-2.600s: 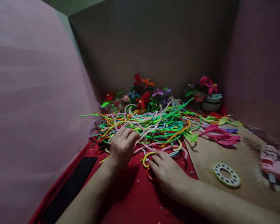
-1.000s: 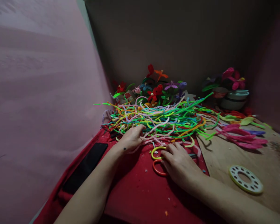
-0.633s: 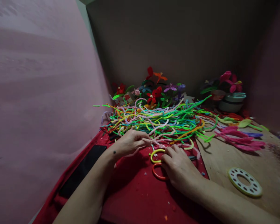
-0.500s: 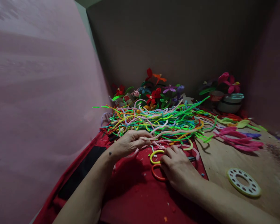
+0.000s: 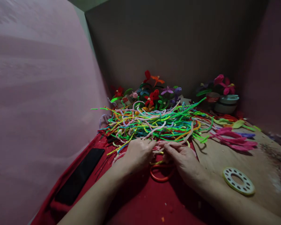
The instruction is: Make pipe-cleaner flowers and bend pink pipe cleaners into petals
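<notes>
A pale pink pipe cleaner (image 5: 186, 137) runs between my two hands and curves up at its right end. My left hand (image 5: 140, 153) is closed on its left part, knuckles up. Thumb and fingers of my right hand (image 5: 181, 156) pinch it a short way to the right. Below the hands lie scissors (image 5: 161, 178) with one yellow and one orange-red handle loop; their blades are hidden by my right hand. Just beyond my fingers spreads a heap of pipe cleaners (image 5: 150, 122) in green, yellow, pink, orange and blue.
A black phone (image 5: 81, 175) lies at the left on the red cloth (image 5: 140, 203). On the brown board (image 5: 215, 165) at right are a round holed disc (image 5: 239, 181) and pink looped pieces (image 5: 234, 139). Fuzzy flowers (image 5: 152, 97) and a lidded jar (image 5: 226, 103) stand at the back.
My right hand has let go of the scissors, which stay on the cloth, and now pinches the pale pink pipe cleaner. My left hand has moved slightly right and nearer, turning knuckles up.
</notes>
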Demonstrator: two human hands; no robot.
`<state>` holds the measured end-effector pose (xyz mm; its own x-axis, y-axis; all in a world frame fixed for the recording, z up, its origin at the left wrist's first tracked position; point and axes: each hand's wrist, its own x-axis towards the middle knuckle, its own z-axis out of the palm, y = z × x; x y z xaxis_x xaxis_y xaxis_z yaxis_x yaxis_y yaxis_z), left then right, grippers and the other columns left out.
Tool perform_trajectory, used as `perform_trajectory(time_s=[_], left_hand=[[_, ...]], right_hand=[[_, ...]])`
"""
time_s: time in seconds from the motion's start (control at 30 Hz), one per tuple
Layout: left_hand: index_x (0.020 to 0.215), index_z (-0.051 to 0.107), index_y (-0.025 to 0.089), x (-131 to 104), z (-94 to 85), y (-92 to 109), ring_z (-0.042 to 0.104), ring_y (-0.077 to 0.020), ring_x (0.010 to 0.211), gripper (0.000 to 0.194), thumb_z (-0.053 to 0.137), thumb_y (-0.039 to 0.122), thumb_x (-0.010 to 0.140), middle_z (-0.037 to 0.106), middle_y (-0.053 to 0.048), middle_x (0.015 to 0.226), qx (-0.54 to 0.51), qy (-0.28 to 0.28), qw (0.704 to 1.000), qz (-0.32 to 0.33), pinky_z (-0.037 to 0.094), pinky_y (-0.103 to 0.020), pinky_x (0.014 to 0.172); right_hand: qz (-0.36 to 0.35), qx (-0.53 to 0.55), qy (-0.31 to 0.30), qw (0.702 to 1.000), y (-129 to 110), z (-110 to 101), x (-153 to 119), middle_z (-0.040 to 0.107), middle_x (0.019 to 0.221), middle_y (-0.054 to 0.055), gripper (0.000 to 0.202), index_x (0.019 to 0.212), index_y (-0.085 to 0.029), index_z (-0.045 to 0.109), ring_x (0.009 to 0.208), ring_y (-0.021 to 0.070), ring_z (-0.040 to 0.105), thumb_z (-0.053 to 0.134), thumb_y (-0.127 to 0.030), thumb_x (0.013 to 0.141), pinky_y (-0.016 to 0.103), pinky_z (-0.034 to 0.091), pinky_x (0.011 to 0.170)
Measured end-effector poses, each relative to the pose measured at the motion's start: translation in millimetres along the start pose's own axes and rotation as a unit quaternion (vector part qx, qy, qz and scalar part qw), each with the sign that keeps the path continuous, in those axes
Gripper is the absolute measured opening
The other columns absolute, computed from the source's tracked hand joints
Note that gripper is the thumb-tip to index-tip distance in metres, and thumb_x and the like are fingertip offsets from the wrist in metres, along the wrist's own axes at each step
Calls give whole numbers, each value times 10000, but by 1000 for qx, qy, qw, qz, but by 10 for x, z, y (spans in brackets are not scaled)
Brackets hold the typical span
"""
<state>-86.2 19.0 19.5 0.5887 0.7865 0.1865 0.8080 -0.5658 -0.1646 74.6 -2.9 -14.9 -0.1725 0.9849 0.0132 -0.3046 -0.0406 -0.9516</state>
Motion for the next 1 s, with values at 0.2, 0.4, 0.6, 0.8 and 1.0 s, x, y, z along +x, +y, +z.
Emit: perform_trajectory(time_s=[0.2,0.4,0.6,0.8,1.0], left_hand=[[993,611,255,1,-59,-162,597,-145,702,230,463,319,829,673,-15,797,-118,1,992,-42,372,-221,587],[906,658,166,-6,-178,-386,477,-90,575,279,530,377,776,565,17,626,-363,-49,926,-89,347,-188,533],[820,663,121,-32,-246,-434,392,-75,538,356,450,406,824,476,23,577,-477,-71,872,-88,327,-184,509],[881,676,169,-41,-174,-344,492,-100,688,278,450,328,847,605,6,744,-427,-154,890,32,373,-190,670],[947,675,143,-45,-174,-331,443,-81,599,320,452,349,847,579,1,680,-437,-183,880,46,340,-182,578]], right_hand=[[23,110,12,994,22,-64,65,640,644,19,293,793,-138,657,539,104,556,666,-407,678,216,449,523],[39,172,15,984,-7,-78,78,635,631,17,243,752,-133,640,534,110,566,706,-343,650,230,445,532],[42,250,14,967,-56,-139,133,669,778,54,129,730,-157,638,708,169,623,643,-286,721,336,483,700],[23,290,27,956,-188,-234,195,586,592,-19,82,720,-207,601,639,153,596,621,-278,756,374,493,756],[38,284,43,957,-235,-272,209,427,444,-73,133,792,-155,601,402,64,401,657,-247,713,228,435,502]])
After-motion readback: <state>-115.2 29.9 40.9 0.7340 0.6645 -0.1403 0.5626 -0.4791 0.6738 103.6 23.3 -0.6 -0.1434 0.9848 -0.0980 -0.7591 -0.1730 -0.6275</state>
